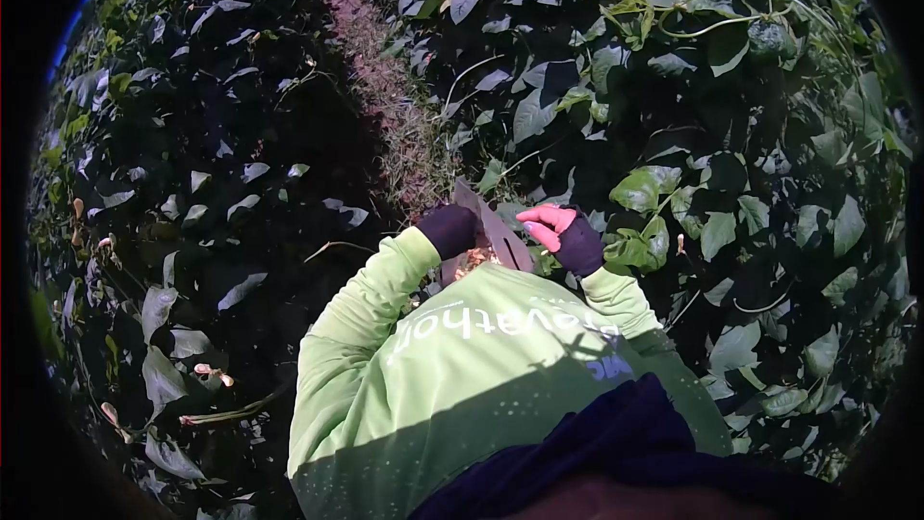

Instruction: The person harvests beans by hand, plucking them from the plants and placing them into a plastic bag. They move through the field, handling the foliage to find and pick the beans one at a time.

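A greyish-brown container with a raised flap [496, 226], perhaps cardboard, is at the front of my chest. Small yellow-orange pieces [474, 258] show inside it, too small to name. My left hand [452, 229], in a dark fingerless glove, is against the flap's left side; its fingers are hidden. Just right of the flap is my right hand [563, 233], gloved the same way. Its bare fingertips are bent close together and point toward the flap. Whether a small thing lies between them I cannot make out.
Dense leafy vines [736, 347] surround me on both sides, with pale flower buds [214, 374] at the left. A narrow strip of dry, grassy ground [371, 67] runs ahead between the rows. A curling tendril [712, 29] arches at the upper right.
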### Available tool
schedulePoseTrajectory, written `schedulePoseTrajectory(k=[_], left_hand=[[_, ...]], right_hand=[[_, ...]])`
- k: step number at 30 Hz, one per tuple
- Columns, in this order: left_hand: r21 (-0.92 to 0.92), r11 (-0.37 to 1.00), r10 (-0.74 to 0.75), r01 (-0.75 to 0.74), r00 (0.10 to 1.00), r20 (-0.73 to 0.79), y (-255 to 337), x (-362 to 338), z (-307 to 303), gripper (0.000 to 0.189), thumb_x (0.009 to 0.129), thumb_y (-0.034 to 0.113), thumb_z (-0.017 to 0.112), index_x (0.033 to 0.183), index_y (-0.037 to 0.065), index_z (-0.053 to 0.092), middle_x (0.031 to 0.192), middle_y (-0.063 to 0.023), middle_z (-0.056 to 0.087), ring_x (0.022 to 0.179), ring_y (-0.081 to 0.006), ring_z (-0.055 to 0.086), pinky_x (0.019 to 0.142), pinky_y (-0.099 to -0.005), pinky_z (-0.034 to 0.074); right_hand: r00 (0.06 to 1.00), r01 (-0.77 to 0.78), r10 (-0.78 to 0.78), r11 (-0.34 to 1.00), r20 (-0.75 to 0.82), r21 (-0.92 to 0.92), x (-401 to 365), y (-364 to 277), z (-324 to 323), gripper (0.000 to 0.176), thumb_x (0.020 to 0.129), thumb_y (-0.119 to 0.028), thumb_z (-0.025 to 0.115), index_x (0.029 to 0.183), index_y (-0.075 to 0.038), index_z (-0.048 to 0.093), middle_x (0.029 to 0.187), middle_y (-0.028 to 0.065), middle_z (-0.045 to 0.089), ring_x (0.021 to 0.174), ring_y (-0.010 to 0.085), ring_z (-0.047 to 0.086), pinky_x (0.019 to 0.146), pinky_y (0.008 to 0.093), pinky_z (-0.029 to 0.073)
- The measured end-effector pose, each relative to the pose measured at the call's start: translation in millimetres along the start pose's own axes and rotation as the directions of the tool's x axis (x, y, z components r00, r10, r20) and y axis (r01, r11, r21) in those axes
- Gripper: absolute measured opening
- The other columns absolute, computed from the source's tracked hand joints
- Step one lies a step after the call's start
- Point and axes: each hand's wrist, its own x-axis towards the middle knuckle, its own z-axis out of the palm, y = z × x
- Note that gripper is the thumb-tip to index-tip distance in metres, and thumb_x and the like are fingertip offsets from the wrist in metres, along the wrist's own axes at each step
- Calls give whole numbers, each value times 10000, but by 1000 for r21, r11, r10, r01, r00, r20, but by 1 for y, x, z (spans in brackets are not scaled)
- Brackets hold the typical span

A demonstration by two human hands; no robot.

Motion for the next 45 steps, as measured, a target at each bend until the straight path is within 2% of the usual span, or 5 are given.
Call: schedulePoseTrajectory(k=[10,14,20,32,45], left_hand=[[22,990,-143,141,983,112,-13,18,-50,341,855,400,605,857,76,709,749,-131,662,759,-327,666,702,-453,518],[121,956,293,-267,842,-454,-82,43,-4,258,845,323,603,881,95,718,786,-158,674,783,-340,651,746,-460,490],[-154,986,59,-62,998,-18,-126,67,-97,203,846,271,623,915,112,728,793,-118,693,737,-306,669,696,-426,513],[-655,754,-136,-40,967,-215,-315,58,-231,233,858,199,681,1013,26,699,882,-138,699,785,-219,669,723,-321,511],[-717,696,-222,30,959,-176,-388,53,-262,208,883,125,642,1056,17,684,930,-110,695,862,-177,651,785,-295,500]], right_hand=[[976,173,-163,983,144,-62,102,9,-7,205,874,-55,606,1067,-6,656,939,107,664,829,215,622,749,319,498],[978,208,-208,976,12,-68,154,-18,-32,216,865,-39,608,1072,-11,666,1072,135,660,942,220,635,826,310,498],[752,325,-558,778,-352,-538,268,-92,-132,256,866,-15,580,1109,-16,662,1102,132,654,979,221,628,863,305,481],[886,-449,147,30,-440,-893,502,36,-272,306,886,-268,550,1120,-102,657,1161,165,633,1092,335,595,948,417,476],[794,-462,-114,525,-597,-715,475,110,-294,418,949,-344,422,1115,-14,617,1130,211,625,1033,401,588,919,442,468]])
